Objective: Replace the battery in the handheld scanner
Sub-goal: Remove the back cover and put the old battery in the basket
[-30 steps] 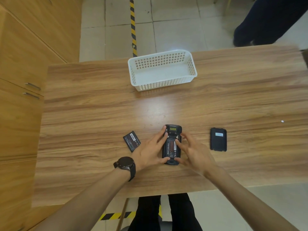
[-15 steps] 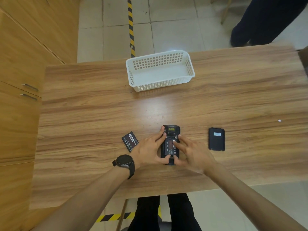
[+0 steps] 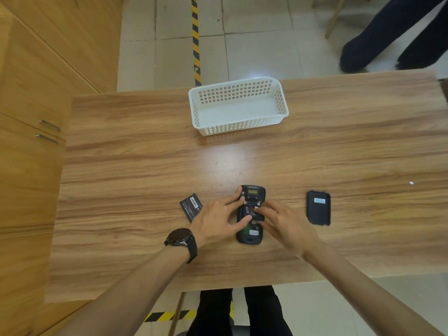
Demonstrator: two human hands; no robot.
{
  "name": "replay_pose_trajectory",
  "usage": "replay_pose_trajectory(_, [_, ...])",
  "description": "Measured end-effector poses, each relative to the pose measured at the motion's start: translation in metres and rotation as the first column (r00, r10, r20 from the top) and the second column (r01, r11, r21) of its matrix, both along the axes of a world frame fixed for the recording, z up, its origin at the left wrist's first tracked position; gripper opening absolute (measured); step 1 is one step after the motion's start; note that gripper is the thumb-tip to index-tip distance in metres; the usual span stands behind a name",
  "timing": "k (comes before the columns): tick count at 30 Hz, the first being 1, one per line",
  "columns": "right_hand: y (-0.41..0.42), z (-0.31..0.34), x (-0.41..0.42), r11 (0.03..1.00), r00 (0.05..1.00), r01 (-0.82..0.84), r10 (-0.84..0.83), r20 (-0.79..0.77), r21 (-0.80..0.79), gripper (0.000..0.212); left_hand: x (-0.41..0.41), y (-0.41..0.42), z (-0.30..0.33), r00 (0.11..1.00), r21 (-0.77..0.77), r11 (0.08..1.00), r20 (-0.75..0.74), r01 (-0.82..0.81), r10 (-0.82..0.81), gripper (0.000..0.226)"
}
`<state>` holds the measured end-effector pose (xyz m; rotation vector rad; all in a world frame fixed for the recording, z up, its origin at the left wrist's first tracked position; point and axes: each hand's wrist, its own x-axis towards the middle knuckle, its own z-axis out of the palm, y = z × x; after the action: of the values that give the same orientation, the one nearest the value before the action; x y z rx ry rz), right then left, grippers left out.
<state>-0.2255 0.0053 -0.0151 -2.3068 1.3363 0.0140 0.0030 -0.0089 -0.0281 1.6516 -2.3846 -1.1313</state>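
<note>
A workshop or warehouse floor is suggested by hazard-striped floor tape point(image 3: 195, 42), pale tiles, wooden cabinets point(image 3: 36, 98) and a wooden bench point(image 3: 145, 166).

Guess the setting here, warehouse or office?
Probably a warehouse or workshop workstation: yellow-black hazard tape on the tiled floor, a plain wooden table with a white sorting basket, and a rugged handheld scanner.

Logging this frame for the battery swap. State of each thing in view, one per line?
scanner: face down on table, back cover off, bay open
battery in bay: partly seated, under fingertips
loose battery: flat on table, beside left hand
back cover: off, lying right of scanner
basket: upright, empty
left hand: steadying scanner
right hand: pressing battery
</note>
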Motion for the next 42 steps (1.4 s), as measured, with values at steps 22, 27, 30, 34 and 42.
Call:
replay_pose_trajectory(22, [-0.185,0.078,0.003,0.796,0.66,0.501,-0.605,0.446,0.34,0.023,0.009,0.007,-0.01,0.97,-0.043,0.985,0.189,0.165,-0.154,0.106])
replay_pose_trajectory(27, [-0.251,0.066,0.001,0.745,0.586,0.582,-0.663,0.466,0.327,0.042,0.008,0.008,-0.008,0.967,-0.001,0.984,0.184,0.18,-0.177,0.111])
replay_pose_trajectory(30, [-0.282,0.056,0.007,0.729,0.598,0.603,-0.682,0.421,0.325,0.047,0.008,0.008,-0.009,0.967,0.001,0.983,0.176,0.184,-0.182,0.112])
replay_pose_trajectory(34, [-0.304,0.038,0.02,0.735,0.658,0.593,-0.677,0.33,0.328,0.042,0.007,0.009,-0.01,0.969,0.005,0.983,0.169,0.183,-0.181,0.112])
replay_pose_trajectory(42, [-0.312,0.004,0.037,0.773,0.81,0.545,-0.585,0.034,0.324,0.032,0.009,0.013,-0.02,0.974,-0.067,0.98,0.144,0.188,-0.177,0.112])
